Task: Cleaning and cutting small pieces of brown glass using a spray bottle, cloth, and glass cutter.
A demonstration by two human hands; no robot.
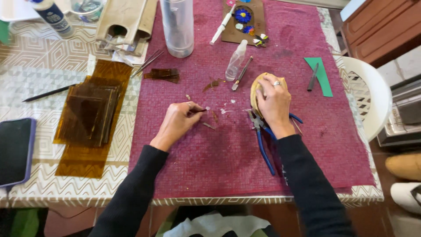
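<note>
On the maroon mat [228, 162], a small glass shard [205, 109] is pinched in the closed grip of the left hand [177, 123], while a tan oval piece [258, 90], just above blue-handled pliers [263, 145], is pressed under the flat right hand [274, 105].

Two hands [177, 120] at work, one pair of pliers [263, 140], two clear bottles [177, 26], one phone [15, 151], one pencil [48, 93], one green card [322, 74].
</note>
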